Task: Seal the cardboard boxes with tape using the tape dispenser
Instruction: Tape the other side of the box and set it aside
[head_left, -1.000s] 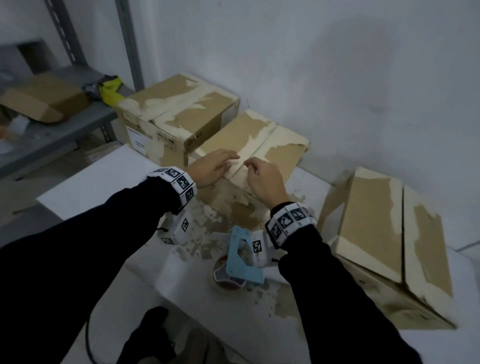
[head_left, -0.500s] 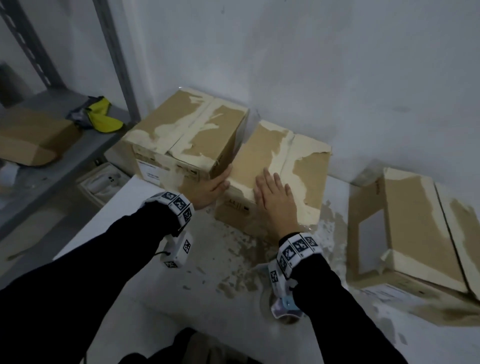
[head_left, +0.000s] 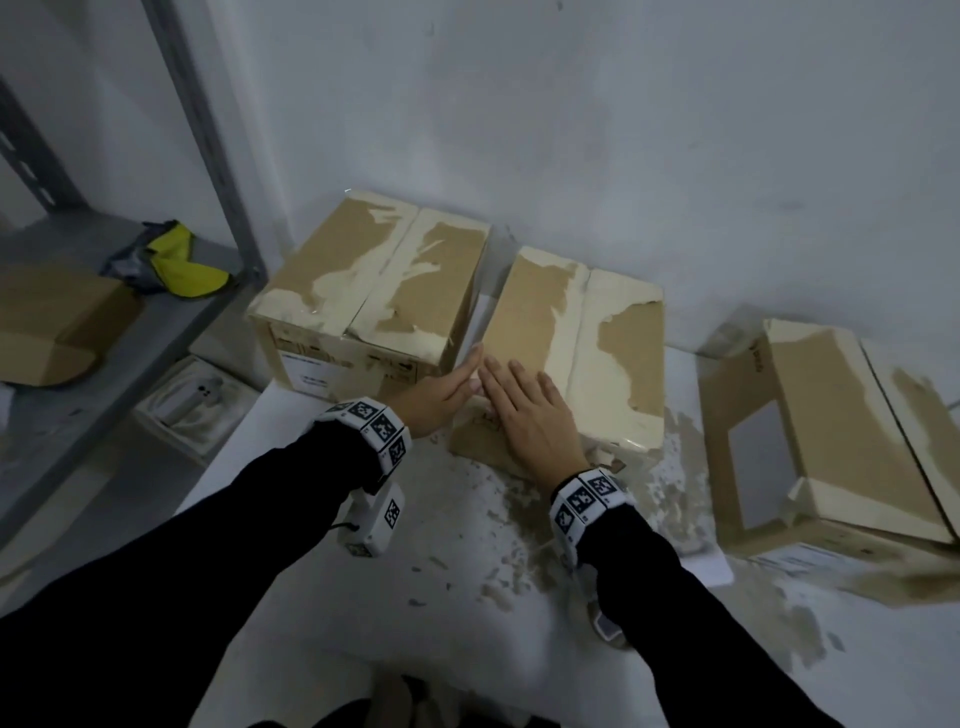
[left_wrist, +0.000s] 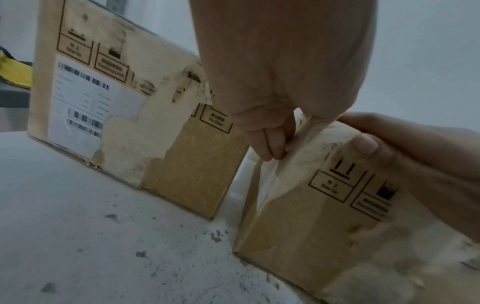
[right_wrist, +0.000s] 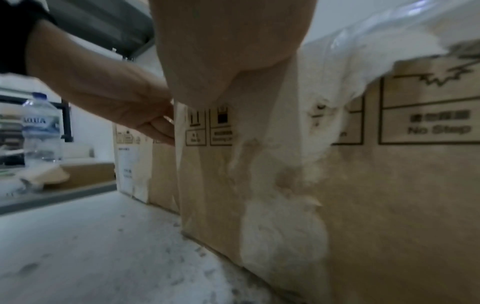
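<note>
Three worn cardboard boxes stand on the white table (head_left: 426, 597) against the wall: a left box (head_left: 363, 291), a middle box (head_left: 587, 343) and a right box (head_left: 831, 415). My left hand (head_left: 462, 376) presses straight fingers against the middle box's left side, in the gap beside the left box. My right hand (head_left: 519, 395) lies flat on that box's top near its front left corner, thumb (left_wrist: 367, 146) over the front face (left_wrist: 311, 205). The flaps are down. The tape dispenser (head_left: 605, 626) is mostly hidden under my right forearm.
A grey metal shelf (head_left: 104, 364) at the left carries a brown box (head_left: 57, 332) and a yellow item (head_left: 187, 270). A water bottle (right_wrist: 41, 131) stands far left in the right wrist view. Torn paper scraps (head_left: 519, 545) litter the table in front of the boxes.
The middle box has gone back from near me to beside the left box. My left hand moved from its top to its left side; my right hand flattened on top.
</note>
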